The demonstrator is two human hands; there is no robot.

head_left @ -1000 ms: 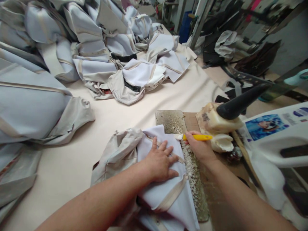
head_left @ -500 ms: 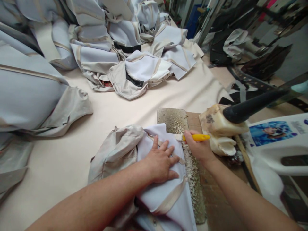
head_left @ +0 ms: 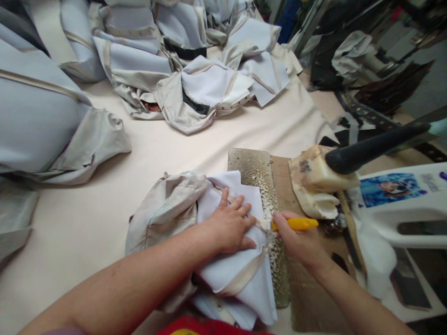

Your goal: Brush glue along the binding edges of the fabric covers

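My left hand [head_left: 230, 229] lies flat, fingers spread, on a pale bluish-white bag piece [head_left: 249, 267] with beige strips. Grey lining fabric [head_left: 164, 209] bunches out at its left side. In my right hand [head_left: 300, 237] is a paintbrush [head_left: 295, 224] with a yellow handle. Its whitish bristles touch the right edge of the piece, just beside my left fingertips. Under that edge lies a long board [head_left: 249, 163] crusted with dried whitish residue.
A crusted yellowish plastic container [head_left: 309, 172] with a black tube-like part stands right of the board, on brown cardboard [head_left: 282, 179]. Further right are a white jug [head_left: 412, 218] and a phone [head_left: 408, 279]. More bag pieces [head_left: 213, 83] are heaped at the back and left.
My right hand has drawn the paintbrush down along the piece's edge, towards me. My left hand stays pressed on the piece. The whole view has shifted slightly.
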